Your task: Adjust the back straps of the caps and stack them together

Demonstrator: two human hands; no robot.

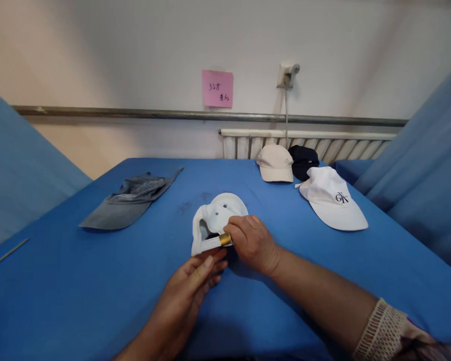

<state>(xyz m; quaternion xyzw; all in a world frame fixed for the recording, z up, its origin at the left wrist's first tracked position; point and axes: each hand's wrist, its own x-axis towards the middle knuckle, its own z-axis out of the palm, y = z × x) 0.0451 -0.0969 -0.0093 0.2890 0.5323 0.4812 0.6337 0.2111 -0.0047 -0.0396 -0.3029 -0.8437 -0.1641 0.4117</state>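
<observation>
A white baseball cap [229, 203] is held above the middle of the blue-covered bed, its back strap and gold buckle [225, 238] facing me. My right hand [252, 243] is closed on the cap's side, fingers gripping the strap end beside the buckle. Just below the strap, my left hand [195, 281] has its fingers stretched out, with the fingertips at the cap's lower edge. The thumb lies apart from the cap. Part of the cap's right side is hidden behind my right hand.
On the blue sheet [97, 281], a grey cap [124, 208] lies left. At the back right are a beige cap [275, 163], a black cap [304, 158] and another white cap [332, 198]. A thin stick [7, 254] lies far left. A radiator [244, 145] stands behind.
</observation>
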